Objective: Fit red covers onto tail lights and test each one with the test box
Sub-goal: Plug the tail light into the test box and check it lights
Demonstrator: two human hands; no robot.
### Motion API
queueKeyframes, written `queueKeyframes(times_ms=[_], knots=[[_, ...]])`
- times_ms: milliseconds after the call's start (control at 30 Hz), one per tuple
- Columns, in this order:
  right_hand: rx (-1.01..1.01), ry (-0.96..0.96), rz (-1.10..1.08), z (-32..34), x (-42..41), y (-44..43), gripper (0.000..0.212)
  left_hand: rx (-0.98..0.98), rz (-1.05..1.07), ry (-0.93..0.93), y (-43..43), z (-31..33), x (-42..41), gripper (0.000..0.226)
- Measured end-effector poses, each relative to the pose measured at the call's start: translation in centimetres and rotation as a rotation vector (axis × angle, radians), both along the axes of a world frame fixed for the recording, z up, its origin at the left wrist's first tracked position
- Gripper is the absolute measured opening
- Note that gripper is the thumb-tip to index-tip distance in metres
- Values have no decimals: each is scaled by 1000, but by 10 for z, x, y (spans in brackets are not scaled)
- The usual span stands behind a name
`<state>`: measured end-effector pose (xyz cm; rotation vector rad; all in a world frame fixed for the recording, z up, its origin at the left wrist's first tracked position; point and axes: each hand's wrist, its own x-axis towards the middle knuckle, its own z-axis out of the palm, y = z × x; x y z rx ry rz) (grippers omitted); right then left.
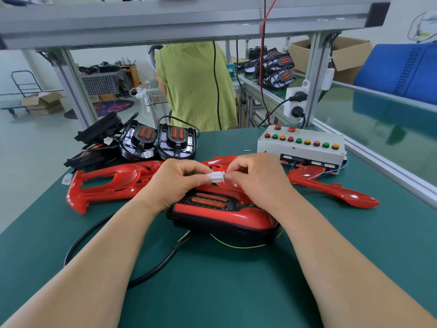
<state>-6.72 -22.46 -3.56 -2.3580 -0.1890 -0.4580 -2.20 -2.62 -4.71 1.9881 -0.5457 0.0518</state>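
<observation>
Pinching white connector (215,177) between curled fingertips of left hand (176,179) and right hand (256,178), one at each end. Held just above red-covered tail light (222,216), lying on green table (212,292) beneath both wrists. Beyond right hand, well apart: test box (300,144)

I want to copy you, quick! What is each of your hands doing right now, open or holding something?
The left hand is closed, pinching one end of the white connector.
The right hand is closed, pinching its other end.
</observation>
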Motion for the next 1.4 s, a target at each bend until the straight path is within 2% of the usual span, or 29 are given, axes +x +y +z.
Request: queueKeyframes(times_ms=[200, 300, 400, 567, 700, 833, 1100, 1267, 1400], knots=[[39, 12, 5, -1, 3, 0, 13, -17, 85, -57, -2, -7, 7, 23], [7, 93, -64, 5, 15, -9, 45, 30, 148, -29, 2, -16, 16, 23], [-101, 200, -157, 10, 39, -27, 60, 118, 147, 2, 6, -22, 22, 24], [-406, 212, -302, 0, 75, -53, 59, 195, 82, -36, 9, -25, 24, 36], [-573, 277, -283, -13, 95, -62, 56, 287, 40, -19, 7, -24, 24, 39], [-689, 325, -250, -16, 103, -67, 63, 296, 36, -15, 7, -23, 24, 35], [-764, 313, -261, -20, 105, -70, 66, 269, 25, -31, 8, -25, 25, 26], [-779, 321, -271, -24, 107, -71, 65, 314, -13, -81, 9, -24, 25, 39], [-800, 310, -287, -27, 109, -72, 63, 359, -42, -145, 9, -24, 25, 36]])
